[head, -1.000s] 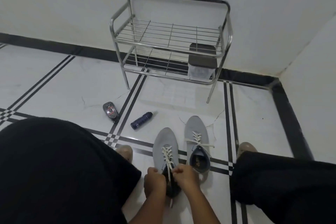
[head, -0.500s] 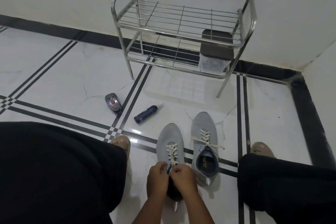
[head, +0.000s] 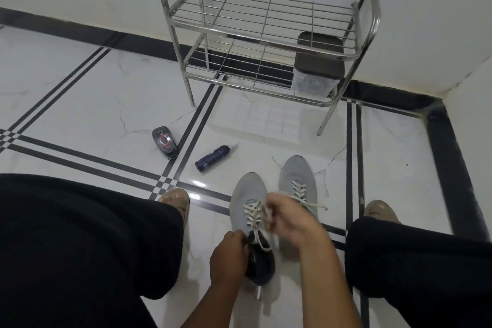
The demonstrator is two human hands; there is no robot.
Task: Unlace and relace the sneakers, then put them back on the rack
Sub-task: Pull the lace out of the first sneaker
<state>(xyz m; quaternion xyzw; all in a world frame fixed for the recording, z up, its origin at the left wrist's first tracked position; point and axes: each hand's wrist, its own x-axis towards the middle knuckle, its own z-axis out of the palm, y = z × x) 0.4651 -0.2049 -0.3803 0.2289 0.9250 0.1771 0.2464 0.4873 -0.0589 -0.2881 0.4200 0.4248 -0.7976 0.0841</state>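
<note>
The left hand [head: 229,258] grips the collar of the left grey sneaker [head: 250,210] on the floor [head: 80,104]. The right hand [head: 290,221], blurred, is raised above it, fingers [head: 271,208] pinching the white lace [head: 255,224]. The second sneaker [head: 296,181] stands just beside.

Both hands working down low between the knees

Left hand [head: 229,258] is curling closed around something dark, knuckles up. Right hand [head: 290,218] is lifting a bit higher and pinching, fingers [head: 271,204] bunched together, motion-blurred
</note>
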